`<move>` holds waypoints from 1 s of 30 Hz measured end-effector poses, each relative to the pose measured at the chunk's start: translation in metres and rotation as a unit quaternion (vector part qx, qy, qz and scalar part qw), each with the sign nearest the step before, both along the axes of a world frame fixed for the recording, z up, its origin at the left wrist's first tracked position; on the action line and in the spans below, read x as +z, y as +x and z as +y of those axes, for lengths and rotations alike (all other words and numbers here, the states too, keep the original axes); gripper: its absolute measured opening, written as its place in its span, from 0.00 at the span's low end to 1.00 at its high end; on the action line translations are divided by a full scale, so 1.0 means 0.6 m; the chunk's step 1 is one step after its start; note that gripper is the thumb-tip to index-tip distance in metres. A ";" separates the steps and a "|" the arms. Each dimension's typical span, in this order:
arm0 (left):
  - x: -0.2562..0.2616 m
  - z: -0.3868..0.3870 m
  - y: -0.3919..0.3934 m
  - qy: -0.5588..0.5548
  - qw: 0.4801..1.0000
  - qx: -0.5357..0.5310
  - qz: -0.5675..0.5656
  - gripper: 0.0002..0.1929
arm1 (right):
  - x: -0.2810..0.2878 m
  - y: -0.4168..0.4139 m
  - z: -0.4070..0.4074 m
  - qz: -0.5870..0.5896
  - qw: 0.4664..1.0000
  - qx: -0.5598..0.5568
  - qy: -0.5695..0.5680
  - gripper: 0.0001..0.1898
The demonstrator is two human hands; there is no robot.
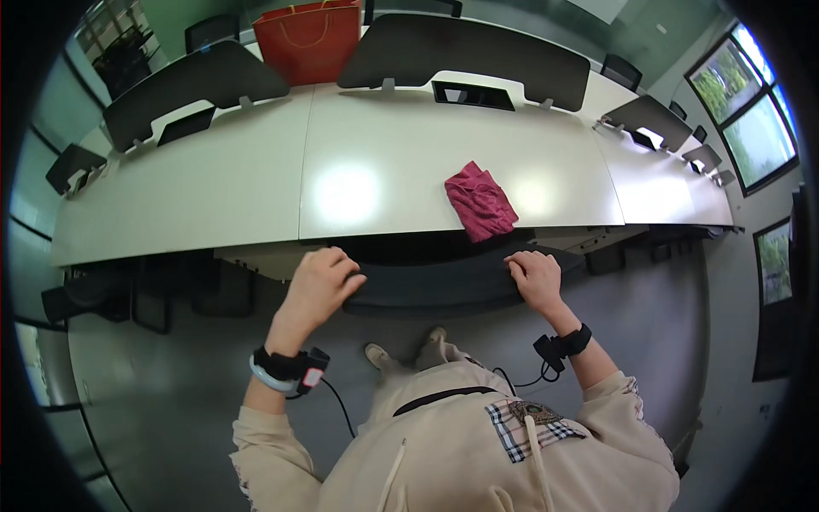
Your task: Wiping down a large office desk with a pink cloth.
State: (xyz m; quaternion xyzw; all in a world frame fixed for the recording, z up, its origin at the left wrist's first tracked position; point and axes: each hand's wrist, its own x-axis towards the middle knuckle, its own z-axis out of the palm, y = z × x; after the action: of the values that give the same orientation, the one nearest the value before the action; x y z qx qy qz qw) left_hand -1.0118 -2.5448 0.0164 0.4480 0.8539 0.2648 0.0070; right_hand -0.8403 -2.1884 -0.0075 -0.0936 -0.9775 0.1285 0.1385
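My left hand (323,281) is at the left end of a dark chair backrest (435,285), fingers loosely bent and thumb apart, with nothing seen in it. Over the right part of the backrest is my right hand (536,278), its fingers also loosely curled around nothing visible. Whether either hand touches the chair is unclear. A crumpled dark pink cloth (480,201) lies on the white table (397,153), its lower end hanging over the front edge between my hands. Both wrists wear black straps with small devices and cables.
A red paper bag (310,45) stands at the back of the table beside dark divider panels (467,54). Under the table at left are dark chairs (147,288); a drawer unit (576,240) is under it at right. Cables run from my wrists towards my body.
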 end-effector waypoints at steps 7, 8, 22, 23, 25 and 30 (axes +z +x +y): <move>-0.083 0.084 -0.151 -0.008 0.993 -0.118 -0.023 0.08 | 0.010 -0.004 -0.020 0.036 0.998 -0.045 0.006 0.02; -0.091 0.112 -0.160 -0.011 0.988 -0.150 0.014 0.09 | 0.012 -0.003 -0.022 0.039 0.998 -0.049 0.007 0.02; -0.282 0.470 -0.272 -0.042 0.964 -0.263 -0.002 0.22 | 0.024 -0.042 -0.102 0.032 0.984 -0.173 0.009 0.01; -0.300 0.482 -0.279 -0.036 0.962 -0.272 -0.004 0.22 | 0.022 -0.047 -0.106 0.032 0.981 -0.191 0.010 0.01; -0.333 0.506 -0.275 -0.041 0.965 -0.250 -0.060 0.22 | 0.018 -0.050 -0.115 0.021 0.974 -0.227 0.017 0.02; -0.367 0.542 -0.271 -0.050 0.962 -0.252 -0.088 0.21 | 0.026 -0.050 -0.117 0.016 0.960 -0.279 -0.013 0.03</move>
State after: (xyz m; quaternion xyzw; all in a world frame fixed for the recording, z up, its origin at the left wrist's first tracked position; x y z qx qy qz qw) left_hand -1.1746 -2.2199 -0.2039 0.6228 0.7213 0.2503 0.1712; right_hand -0.8703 -2.2585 0.0079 -0.3621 -0.9086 0.0989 0.1830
